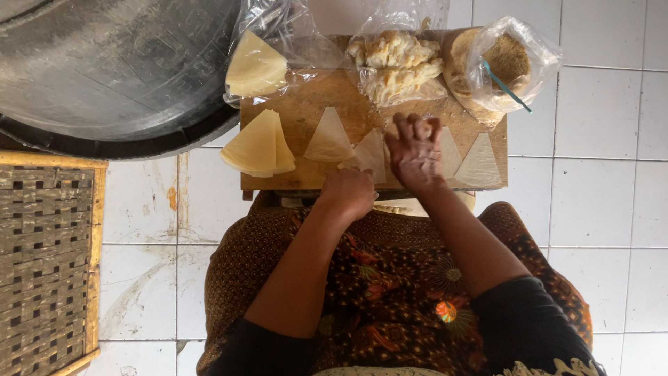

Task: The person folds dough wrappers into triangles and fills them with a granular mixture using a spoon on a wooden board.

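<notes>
Three clear plastic bags along far edge of wooden board (306, 115). Left bag (268, 42): crumpled, holds pale yellow triangular wrappers. Middle bag (396, 42): open, holds lumpy cream filling. Right bag (511, 59): knotted, brown crumbly contents, teal tie.

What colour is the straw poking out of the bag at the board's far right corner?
Teal-blue. The straw sticks out of the clear plastic bag; the head view shows it.

light: soft, even daylight | shadows: faint | glare: mild on plastic bags (390, 28) | focus: sharp
</notes>
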